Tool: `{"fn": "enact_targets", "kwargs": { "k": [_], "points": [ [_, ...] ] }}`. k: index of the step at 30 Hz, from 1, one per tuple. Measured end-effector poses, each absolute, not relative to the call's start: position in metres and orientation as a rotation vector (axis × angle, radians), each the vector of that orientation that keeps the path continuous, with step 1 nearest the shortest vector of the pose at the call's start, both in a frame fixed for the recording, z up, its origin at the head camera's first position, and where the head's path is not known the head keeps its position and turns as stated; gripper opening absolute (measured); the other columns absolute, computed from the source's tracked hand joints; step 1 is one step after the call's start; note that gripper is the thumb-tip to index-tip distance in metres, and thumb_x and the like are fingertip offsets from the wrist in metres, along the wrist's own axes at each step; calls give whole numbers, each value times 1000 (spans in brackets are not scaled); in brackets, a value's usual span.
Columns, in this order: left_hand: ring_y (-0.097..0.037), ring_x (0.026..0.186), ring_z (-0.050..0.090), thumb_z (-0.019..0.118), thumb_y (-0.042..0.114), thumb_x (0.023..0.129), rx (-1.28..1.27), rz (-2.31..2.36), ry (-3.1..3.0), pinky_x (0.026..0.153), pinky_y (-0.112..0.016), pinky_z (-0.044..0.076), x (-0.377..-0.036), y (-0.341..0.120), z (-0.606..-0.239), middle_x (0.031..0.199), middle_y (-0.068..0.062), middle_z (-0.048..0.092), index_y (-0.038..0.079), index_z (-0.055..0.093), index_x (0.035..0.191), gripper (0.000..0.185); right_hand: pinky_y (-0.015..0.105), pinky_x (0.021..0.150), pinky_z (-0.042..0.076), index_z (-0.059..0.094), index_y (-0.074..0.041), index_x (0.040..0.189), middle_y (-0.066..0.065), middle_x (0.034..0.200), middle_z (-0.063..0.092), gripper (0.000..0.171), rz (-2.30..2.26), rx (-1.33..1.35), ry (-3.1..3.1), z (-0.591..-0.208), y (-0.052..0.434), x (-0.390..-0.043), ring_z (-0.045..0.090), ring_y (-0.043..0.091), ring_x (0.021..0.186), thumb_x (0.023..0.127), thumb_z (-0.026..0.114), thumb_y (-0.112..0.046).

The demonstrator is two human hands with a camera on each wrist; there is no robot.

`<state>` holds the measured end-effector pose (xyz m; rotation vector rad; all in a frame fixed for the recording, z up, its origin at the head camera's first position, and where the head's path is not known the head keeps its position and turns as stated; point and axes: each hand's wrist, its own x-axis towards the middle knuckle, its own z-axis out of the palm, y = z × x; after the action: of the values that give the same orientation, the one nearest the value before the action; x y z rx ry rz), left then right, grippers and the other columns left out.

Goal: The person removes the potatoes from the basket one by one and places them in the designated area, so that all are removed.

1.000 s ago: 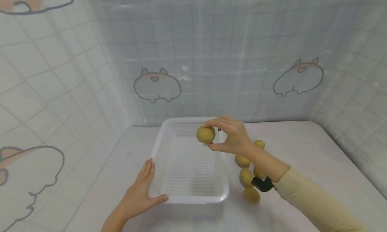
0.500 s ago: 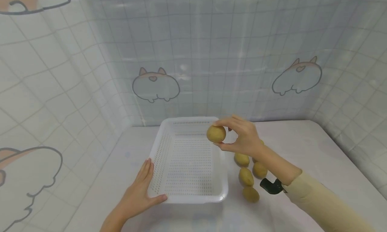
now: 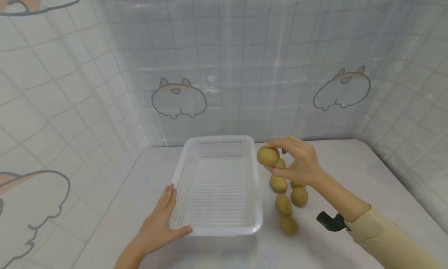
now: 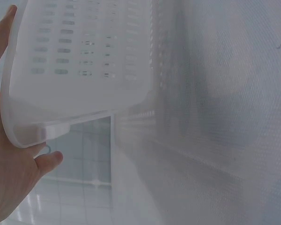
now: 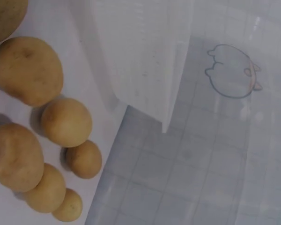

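In the head view my right hand [image 3: 299, 160] pinches a potato [image 3: 268, 156] between thumb and fingertips, just right of the far part of the white basket [image 3: 258, 195]. My left hand [image 3: 159, 218] rests on the basket's near left corner, its straight fingers along the left side and the thumb along the front rim. The left wrist view shows that hand [image 4: 11, 159] against the outside of the basket corner [image 4: 25, 136]. Under and right of the held potato, several potatoes lie on the table, among them one potato [image 3: 289, 225] closest to me.
The right wrist view shows potatoes [image 5: 28, 70] in two rough rows beside the basket wall [image 5: 140, 61]. A patterned tile-print sheet [image 3: 231, 66] stands behind the table [image 3: 339, 175] and along both sides. A dark device [image 3: 330, 221] sits at my right wrist.
My right hand has carried the potato rightwards, from over the basket to beyond its right rim, uncovering more of the potatoes on the table. The left hand and basket have stayed put.
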<state>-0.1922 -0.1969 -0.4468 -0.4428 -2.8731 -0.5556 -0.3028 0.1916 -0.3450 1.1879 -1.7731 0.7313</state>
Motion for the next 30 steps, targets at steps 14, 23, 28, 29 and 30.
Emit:
{"fn": "enact_targets", "kwargs": {
  "k": [14,23,28,29,30],
  "points": [
    [-22,138,-4,65,60,68,-437,-563,-2869,100,-54,24,-191,-197,-449,151,-10,-3,-5,13,141,111,14,60,36,67,-9,102,-2,95,67,45,659,1088,-1825,-358,227,-297,48,9,64,63,73,-32],
    [-22,138,-4,65,61,68,-438,-555,-2878,99,-56,25,-193,-197,-447,151,-10,-3,-4,11,142,113,12,59,37,68,-6,100,0,90,68,46,662,1014,-1837,-368,246,-290,48,9,66,68,67,-40],
    [-21,138,-4,65,61,68,-430,-557,-2882,101,-54,23,-194,-197,-448,151,-9,-3,-3,10,142,113,12,58,37,68,-5,98,1,91,68,46,669,999,-1827,-369,253,-285,48,9,64,68,66,-40],
    [-21,138,-4,65,61,68,-428,-561,-2882,102,-53,22,-194,-198,-448,151,-9,-4,-3,10,142,112,11,58,36,68,-5,98,2,90,68,46,670,998,-1827,-369,254,-284,47,9,63,69,66,-40],
    [-21,138,-4,65,61,68,-427,-564,-2881,103,-52,21,-194,-198,-448,151,-9,-4,-3,10,142,112,11,57,35,68,-5,97,2,90,68,46,668,997,-1826,-370,255,-283,47,9,63,69,66,-41]
  ]
}}
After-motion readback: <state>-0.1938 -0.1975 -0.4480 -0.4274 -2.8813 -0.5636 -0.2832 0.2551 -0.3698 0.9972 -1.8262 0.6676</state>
